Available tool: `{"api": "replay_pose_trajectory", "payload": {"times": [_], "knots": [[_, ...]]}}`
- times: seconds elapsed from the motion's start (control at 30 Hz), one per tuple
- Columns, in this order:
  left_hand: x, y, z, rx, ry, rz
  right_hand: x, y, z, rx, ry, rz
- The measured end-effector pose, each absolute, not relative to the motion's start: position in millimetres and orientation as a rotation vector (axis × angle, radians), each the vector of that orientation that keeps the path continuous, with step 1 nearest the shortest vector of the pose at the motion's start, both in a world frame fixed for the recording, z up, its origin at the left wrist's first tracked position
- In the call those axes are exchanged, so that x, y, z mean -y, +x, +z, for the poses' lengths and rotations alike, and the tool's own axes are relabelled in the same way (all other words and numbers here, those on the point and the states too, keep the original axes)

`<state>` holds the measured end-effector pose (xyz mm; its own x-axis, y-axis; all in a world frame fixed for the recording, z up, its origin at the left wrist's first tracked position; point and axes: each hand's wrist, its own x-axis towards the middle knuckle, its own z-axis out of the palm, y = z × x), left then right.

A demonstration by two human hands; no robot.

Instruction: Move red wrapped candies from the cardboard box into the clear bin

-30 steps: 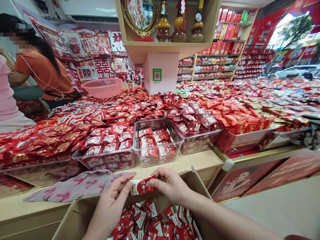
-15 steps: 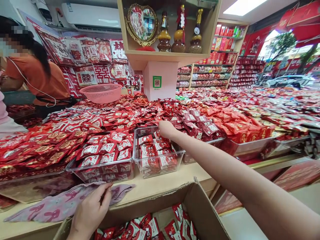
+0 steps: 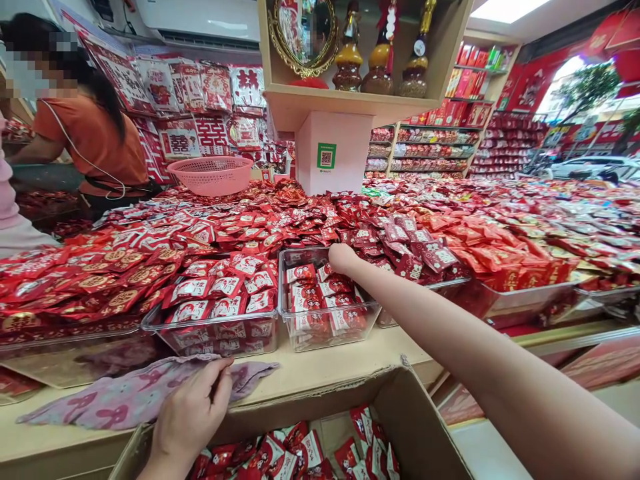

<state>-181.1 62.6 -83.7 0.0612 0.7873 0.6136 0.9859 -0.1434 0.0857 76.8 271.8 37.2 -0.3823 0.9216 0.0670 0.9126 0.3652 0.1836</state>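
Observation:
My right hand (image 3: 341, 259) reaches into a clear plastic bin (image 3: 327, 340) at its back right. Its wrist is bent and the fingers are hidden, so its grip does not show. Inside the bin, red-and-white wrapped packets (image 3: 306, 299) stand in two rows. My left hand (image 3: 195, 403) is closed, fingers curled and thumb close to them, over the back left side of a cardboard box (image 3: 425, 413). Whatever it may hold is out of sight. Behind that hand lies a pink patterned cloth (image 3: 115, 393). Loose red-and-white packets (image 3: 280, 453) lie in the box.
Another clear bin (image 3: 215, 333) of packets adjoins on the left. Heaps of red packets (image 3: 480, 247) spread across the counter (image 3: 310, 367). A pink basket (image 3: 213, 177) sits farther back, beside a pillar (image 3: 345, 147) under a display shelf (image 3: 350, 100). A person in orange (image 3: 95, 140) stands at left.
The camera view has shifted, so everything sits slightly farther right and a little higher. My right hand remains at the bin's back right, a bit lower behind the packets. My left hand stays by the box.

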Motion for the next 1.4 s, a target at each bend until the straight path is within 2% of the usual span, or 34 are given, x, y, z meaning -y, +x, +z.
{"api": "replay_pose_trajectory", "payload": {"times": [0.3,0.57,0.7,0.8,0.87,0.9,0.93,1.0,1.1,1.2,1.4], "knots": [[-63.7,-183.0,-88.2,1.765,-1.964,-0.750,-272.1,73.9,25.2,-2.537,1.822,0.207],[-61.6,-176.2,-85.0,1.822,-1.906,-0.762,-262.4,78.6,38.3,-2.561,1.885,0.138],[-61.2,-171.9,-83.4,1.827,-1.881,-0.769,-245.8,82.8,63.2,-2.598,1.959,0.170],[-62.1,-172.7,-83.6,1.820,-1.881,-0.776,-197.7,86.3,88.1,-2.938,1.651,-0.016],[-62.4,-174.7,-84.0,1.817,-1.896,-0.766,-151.6,85.7,89.4,-3.108,0.984,-0.514],[-62.4,-175.7,-84.0,1.816,-1.906,-0.756,-128.2,83.8,81.5,-3.039,0.621,-0.769],[-62.2,-176.5,-83.8,1.816,-1.915,-0.744,-106.5,80.6,67.2,-2.913,0.394,-0.886],[-61.4,-177.0,-82.4,1.824,-1.927,-0.713,-72.9,71.3,22.5,-2.606,0.208,-0.711],[-60.2,-174.7,-78.2,1.852,-1.912,-0.676,-50.7,56.2,-60.4,-2.282,0.424,-0.351],[-59.9,-170.9,-73.3,1.890,-1.918,-0.649,-48.6,48.0,-122.0,-2.448,0.724,-0.401],[-60.5,-166.2,-68.5,1.978,-1.918,-0.609,-53.5,44.2,-156.1,-2.403,0.695,-0.614]]}}
